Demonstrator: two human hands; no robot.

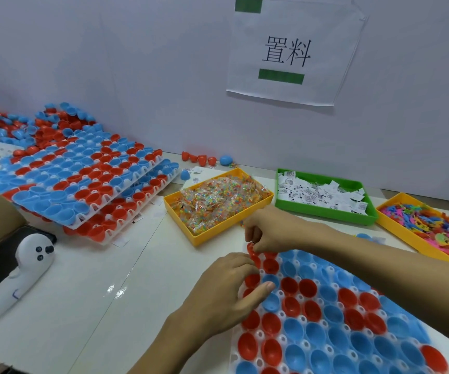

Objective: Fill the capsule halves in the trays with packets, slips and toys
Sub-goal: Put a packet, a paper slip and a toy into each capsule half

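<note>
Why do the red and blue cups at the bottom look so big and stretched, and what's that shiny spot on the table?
Head view: the wide-angle lens stretches the near tray toward the edges and bends the table; room light glares off the table's surface; shadows are soft; the right hand looks slightly blurred.

Glossy plastic capsule halves (pixel 291 286); smooth, shiny white table (pixel 104 292)

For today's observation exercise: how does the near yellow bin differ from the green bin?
Colour: the yellow bin is yellow, the green bin green. Contents: the yellow bin holds clear packets of coloured beads; the green bin holds white printed slips. Fill: the packets heap above the yellow bin's rim, while the slips lie lower in the green bin. Both are shallow rectangular plastic bins beyond the tray.
</note>
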